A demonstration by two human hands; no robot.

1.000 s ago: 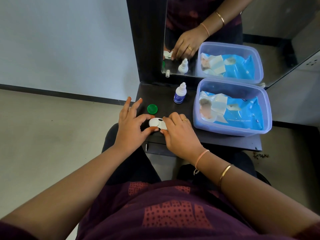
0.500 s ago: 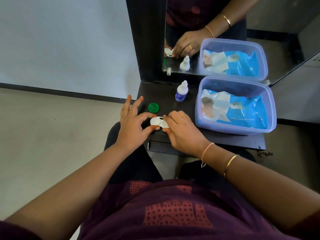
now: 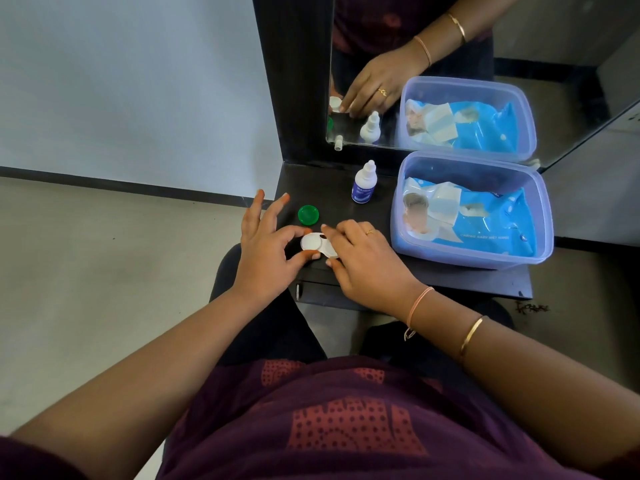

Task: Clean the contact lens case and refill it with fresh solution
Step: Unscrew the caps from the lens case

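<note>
On my feed the left hand (image 3: 265, 251) sits just left of centre. Its thumb and forefinger are curled in and pinch the round left end of the white contact lens case (image 3: 316, 244), while the other three fingers are spread upward, clear of everything. The right hand (image 3: 363, 258) comes in from the lower right. Its fingers are bent over the right end of the case, with forefinger and thumb gripping it from above and below, so both hands hold the one case between them. A ring shows on one finger of the right hand, and a thread band and a gold bangle on that wrist.

The case is at the near edge of the dark desk (image 3: 433, 275), in the middle of the frame. I cannot tell whether it rests on the surface or is lifted just off it.

A green cap (image 3: 308, 214) lies on the desk just above the case, beside the left forefinger. Further up and to the right, a small solution bottle (image 3: 363, 183) with a white top and blue label stands upright. To the right of the bottle is a clear plastic tub (image 3: 474, 262) holding a blue pack of wet wipes (image 3: 491, 223). Behind the bottle and tub, in the upper right of the frame, a mirror (image 3: 571, 81) reflects the right hand, bottle and tub.
</note>
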